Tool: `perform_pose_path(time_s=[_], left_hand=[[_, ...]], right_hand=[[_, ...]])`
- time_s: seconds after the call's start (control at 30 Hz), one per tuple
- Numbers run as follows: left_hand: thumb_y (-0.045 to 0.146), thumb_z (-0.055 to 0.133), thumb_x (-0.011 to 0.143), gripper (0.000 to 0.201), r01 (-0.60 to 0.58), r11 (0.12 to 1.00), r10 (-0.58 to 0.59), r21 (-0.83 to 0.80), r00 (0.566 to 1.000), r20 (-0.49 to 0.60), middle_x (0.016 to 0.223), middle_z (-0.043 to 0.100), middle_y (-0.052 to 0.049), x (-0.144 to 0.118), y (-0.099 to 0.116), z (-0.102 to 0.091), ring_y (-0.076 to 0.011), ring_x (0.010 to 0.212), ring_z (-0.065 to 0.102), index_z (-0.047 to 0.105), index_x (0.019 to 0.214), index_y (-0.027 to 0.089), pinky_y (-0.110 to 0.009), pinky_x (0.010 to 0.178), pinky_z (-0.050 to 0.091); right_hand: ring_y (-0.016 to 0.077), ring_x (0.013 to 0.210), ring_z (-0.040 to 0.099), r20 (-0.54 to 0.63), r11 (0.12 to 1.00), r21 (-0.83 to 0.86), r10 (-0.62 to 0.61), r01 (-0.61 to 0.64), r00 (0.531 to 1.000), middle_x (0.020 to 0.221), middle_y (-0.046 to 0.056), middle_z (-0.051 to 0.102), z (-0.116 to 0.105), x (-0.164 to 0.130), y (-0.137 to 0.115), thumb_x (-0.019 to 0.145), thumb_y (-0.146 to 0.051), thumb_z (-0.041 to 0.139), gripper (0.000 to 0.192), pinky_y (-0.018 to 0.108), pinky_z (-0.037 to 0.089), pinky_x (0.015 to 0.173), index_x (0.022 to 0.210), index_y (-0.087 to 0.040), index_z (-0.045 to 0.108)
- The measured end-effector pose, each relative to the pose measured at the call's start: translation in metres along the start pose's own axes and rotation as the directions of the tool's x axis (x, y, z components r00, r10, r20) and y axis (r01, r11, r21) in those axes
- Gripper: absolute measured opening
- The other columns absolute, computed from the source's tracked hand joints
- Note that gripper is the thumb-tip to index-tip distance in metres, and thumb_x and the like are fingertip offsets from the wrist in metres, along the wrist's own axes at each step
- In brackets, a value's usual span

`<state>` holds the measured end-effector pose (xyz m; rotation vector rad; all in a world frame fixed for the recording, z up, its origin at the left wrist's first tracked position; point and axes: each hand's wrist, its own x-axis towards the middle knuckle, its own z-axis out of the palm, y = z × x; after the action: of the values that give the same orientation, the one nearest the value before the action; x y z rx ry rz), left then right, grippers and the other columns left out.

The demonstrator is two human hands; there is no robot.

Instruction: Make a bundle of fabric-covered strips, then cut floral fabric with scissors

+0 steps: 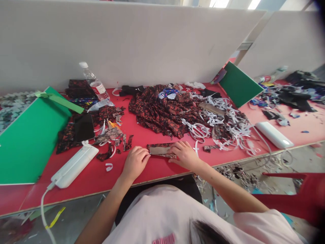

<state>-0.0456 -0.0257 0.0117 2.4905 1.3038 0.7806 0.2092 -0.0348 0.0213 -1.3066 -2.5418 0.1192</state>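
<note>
A short strip of dark red-and-black floral fabric (pixel 166 145) lies at the front of the table, with a flat taupe strip (pixel 160 150) on top of it. My left hand (pixel 137 162) pinches the left end of the fabric between thumb and fingers. Over the right end is my right hand (pixel 186 156), its fingers on top and its thumb at the near edge, holding the piece. Part of that end is hidden beneath the fingers. Behind both hands is a large heap of the same floral fabric (pixel 157 110).
White ribbon scraps (pixel 233 130) spread right of the heap. A white power bank (pixel 74 166) with a cable, a dark phone (pixel 84 128) and a plastic bottle (pixel 94 83) stand or lie left. Green boards (pixel 30 142) flank the red table (pixel 101 181); another white device (pixel 274 135) sits right.
</note>
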Motion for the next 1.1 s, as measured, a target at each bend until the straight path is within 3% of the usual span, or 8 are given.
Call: perform_pose_path(time_s=[0.2, 0.67, 0.9, 1.1], left_hand=[[0.021, 0.05, 0.084, 0.012, -0.003, 1.0, 0.003, -0.012, 1.0, -0.001, 0.086, 0.065, -0.004, 0.0, -0.001, -0.001, -0.0203, 0.089, 0.051, 0.061, 0.078, 0.02, -0.036, 0.081, 0.044], [0.021, 0.05, 0.084, 0.013, 0.032, 0.999, -0.032, 0.014, 0.999, -0.038, 0.081, 0.065, -0.004, 0.003, 0.001, 0.003, -0.0196, 0.085, 0.052, 0.059, 0.074, 0.02, -0.035, 0.078, 0.043], [0.018, 0.05, 0.082, 0.016, 0.086, 0.988, -0.086, 0.125, 0.996, -0.002, 0.076, 0.063, -0.004, 0.011, 0.008, 0.004, -0.0196, 0.081, 0.051, 0.056, 0.068, 0.02, -0.034, 0.074, 0.04], [0.017, 0.052, 0.079, 0.015, 0.141, 0.965, -0.149, 0.221, 0.989, 0.021, 0.077, 0.064, -0.003, 0.017, 0.016, 0.002, -0.0209, 0.081, 0.051, 0.053, 0.065, 0.02, -0.034, 0.069, 0.037]], right_hand=[[0.0185, 0.089, 0.052, -0.017, 1.0, 0.003, -0.026, 0.026, 1.0, 0.096, 0.005, 0.061, 0.004, 0.0, 0.003, 0.089, -0.036, 0.048, 0.021, 0.033, 0.033, 0.081, 0.085, -0.019, 0.06], [0.0163, 0.083, 0.053, -0.05, 0.998, -0.056, -0.004, 0.001, 0.999, 0.092, 0.006, 0.06, 0.011, 0.011, 0.006, 0.092, -0.026, 0.041, 0.021, 0.03, 0.035, 0.076, 0.083, -0.016, 0.057], [0.0174, 0.085, 0.054, -0.043, 0.992, -0.128, 0.016, -0.021, 0.999, 0.099, 0.007, 0.061, 0.014, 0.015, 0.005, 0.091, -0.023, 0.042, 0.018, 0.032, 0.034, 0.077, 0.087, -0.015, 0.058], [0.0195, 0.086, 0.054, 0.038, 0.987, -0.156, 0.047, -0.041, 0.998, 0.093, 0.009, 0.06, 0.009, 0.02, 0.001, 0.091, -0.023, 0.042, 0.019, 0.033, 0.034, 0.079, 0.086, -0.015, 0.058]])
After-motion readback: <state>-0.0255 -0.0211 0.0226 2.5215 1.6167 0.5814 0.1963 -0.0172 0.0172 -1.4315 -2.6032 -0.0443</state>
